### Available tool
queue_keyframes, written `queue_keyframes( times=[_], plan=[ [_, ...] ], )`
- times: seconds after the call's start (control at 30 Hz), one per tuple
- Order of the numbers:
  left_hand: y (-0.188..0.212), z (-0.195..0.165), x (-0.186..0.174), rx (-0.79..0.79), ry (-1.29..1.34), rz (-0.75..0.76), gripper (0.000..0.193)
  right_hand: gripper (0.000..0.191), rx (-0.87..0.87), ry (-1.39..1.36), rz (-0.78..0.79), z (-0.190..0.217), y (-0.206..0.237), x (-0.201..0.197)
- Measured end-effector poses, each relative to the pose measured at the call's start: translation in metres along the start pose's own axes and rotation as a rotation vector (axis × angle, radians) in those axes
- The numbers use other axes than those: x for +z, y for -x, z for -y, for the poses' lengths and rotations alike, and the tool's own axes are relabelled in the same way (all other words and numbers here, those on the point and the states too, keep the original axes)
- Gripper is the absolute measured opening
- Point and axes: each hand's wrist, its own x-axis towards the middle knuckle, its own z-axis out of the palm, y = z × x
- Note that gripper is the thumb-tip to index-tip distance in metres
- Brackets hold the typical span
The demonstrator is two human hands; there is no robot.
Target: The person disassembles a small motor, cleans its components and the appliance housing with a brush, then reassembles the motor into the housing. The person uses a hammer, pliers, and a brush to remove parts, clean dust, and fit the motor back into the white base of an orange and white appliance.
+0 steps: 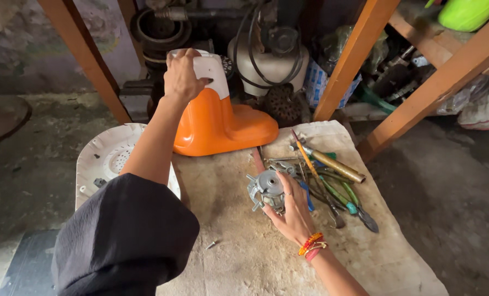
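Note:
My left hand (183, 74) grips the white top of an orange and white appliance housing (217, 118) that stands upright at the far edge of a cloth-covered work surface (239, 246). My right hand (292, 211), with bangles at the wrist, rests on a small silver metal motor part (267, 186) lying on the cloth in front of the housing. The fingers curl around the part's right side.
A pile of hand tools (332, 181) with screwdrivers and pliers lies right of the motor part. A small screw (211, 244) lies on the cloth. A white round perforated plate (104, 159) sits at the left. Orange wooden posts (354, 55) and cluttered machine parts stand behind.

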Motion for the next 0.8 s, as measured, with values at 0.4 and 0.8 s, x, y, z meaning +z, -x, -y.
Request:
queue_keyframes(
  times=[0.4, 0.8],
  plan=[
    [0.036, -0.002, 0.016, 0.030, -0.109, 0.082, 0.131, 0.094, 0.028, 0.002, 0.019, 0.004, -0.003, -0.002],
    [0.233, 0.026, 0.004, -0.408, -0.244, 0.150, 0.114, 0.106, 0.066, -0.034, 0.011, 0.016, -0.011, -0.005]
  ],
)
